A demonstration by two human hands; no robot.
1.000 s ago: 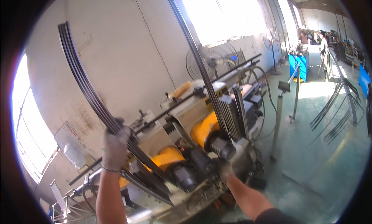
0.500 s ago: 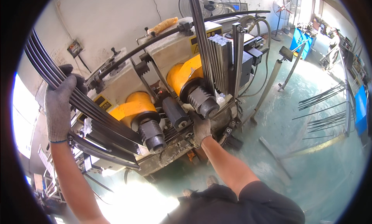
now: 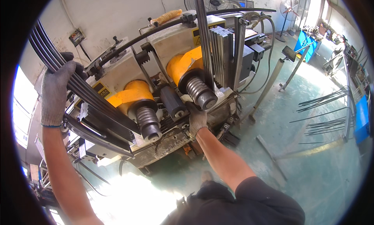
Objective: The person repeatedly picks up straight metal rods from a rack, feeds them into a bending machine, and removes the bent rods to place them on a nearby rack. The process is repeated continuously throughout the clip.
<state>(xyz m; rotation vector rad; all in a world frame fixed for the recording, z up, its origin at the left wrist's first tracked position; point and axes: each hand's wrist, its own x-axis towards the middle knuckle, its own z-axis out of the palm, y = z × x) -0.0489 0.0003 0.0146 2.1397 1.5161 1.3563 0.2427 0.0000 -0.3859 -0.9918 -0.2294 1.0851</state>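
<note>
Pale workshop wall behind. Left hand nearer, fingers wrapped round dark strip bundle, long axis slanting down rightward toward ridged roller. Right hand beside hexagonal block; cannot tell finger grip.

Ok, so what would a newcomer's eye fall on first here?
Probably the two yellow housings mid-picture, each with a ribbed roller at its front. Next, the long dark bars slanting down from the upper left, gripped by the gloved left hand. The gloved right hand is just right of the black block between the rollers.
</note>
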